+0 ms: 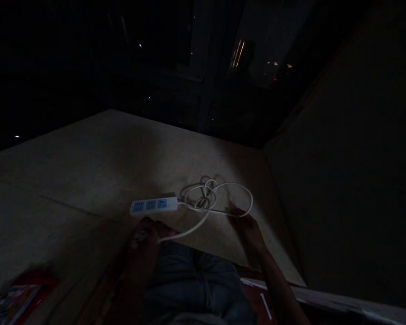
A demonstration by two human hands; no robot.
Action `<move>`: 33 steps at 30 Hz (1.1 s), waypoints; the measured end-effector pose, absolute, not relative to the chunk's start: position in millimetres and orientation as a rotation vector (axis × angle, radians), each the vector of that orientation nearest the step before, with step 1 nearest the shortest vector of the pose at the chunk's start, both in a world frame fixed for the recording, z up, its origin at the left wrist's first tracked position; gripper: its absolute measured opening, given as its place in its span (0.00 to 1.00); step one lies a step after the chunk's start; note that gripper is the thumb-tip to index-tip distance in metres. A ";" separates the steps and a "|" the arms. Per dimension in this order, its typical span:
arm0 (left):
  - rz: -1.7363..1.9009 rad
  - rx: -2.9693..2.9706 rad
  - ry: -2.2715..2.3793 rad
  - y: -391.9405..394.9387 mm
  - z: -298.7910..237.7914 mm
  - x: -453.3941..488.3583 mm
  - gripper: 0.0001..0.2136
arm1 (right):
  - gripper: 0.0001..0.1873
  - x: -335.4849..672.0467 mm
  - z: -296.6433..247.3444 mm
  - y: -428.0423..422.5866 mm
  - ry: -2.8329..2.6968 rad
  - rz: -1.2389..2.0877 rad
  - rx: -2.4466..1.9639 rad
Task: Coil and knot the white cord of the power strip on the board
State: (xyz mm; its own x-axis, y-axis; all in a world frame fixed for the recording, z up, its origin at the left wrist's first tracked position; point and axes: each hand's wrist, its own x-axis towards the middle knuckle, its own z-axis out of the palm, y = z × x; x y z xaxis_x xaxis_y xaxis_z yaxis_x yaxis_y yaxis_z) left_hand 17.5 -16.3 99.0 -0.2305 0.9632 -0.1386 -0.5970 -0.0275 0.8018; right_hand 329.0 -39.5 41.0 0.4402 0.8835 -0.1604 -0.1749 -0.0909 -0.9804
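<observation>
A white power strip [171, 204] with blue sockets lies on a pale surface in front of me. Its white cord [191, 229] leaves the right end, runs into a loose tangle and comes back toward me. Closed around the cord near its end is my left hand [148, 239], just below the strip; a pale shape in the fist may be the plug, but it is too dark to be sure. To the right of the tangle, my right hand [248, 225] has its fingers closed on the cord's wide right loop.
The pale surface [88, 158] reaches back to dark window panes [257, 49] with small lights in them. A dark wall [341, 180] stands at the right. A red package [34, 289] with a coloured print lies at the lower left. My legs [196, 284] are directly below.
</observation>
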 end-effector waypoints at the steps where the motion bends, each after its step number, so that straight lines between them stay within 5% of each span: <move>1: 1.391 0.709 0.882 -25.5 102.7 28.0 0.10 | 0.21 328.9 41.9 -39.9 -0.737 0.975 -1.422; 7: 0.863 0.721 0.709 -66.4 119.0 100.4 0.11 | 0.06 345.1 55.8 -49.9 -1.243 0.905 -1.767; 11: 0.839 0.533 0.603 -72.6 111.9 130.7 0.12 | 0.07 345.9 67.8 -70.1 -1.281 1.067 -1.821; 18: 0.757 0.764 0.696 -82.7 100.5 152.9 0.20 | 0.39 314.1 94.2 -119.2 -0.907 1.152 -1.420; 26: 0.711 1.431 0.801 -92.1 97.9 167.3 0.18 | 0.32 320.9 105.6 -136.8 -0.791 1.388 -1.225; 33: 0.512 1.769 0.709 -76.4 98.2 155.1 0.34 | 0.21 333.6 98.6 -133.2 -0.765 1.207 -1.520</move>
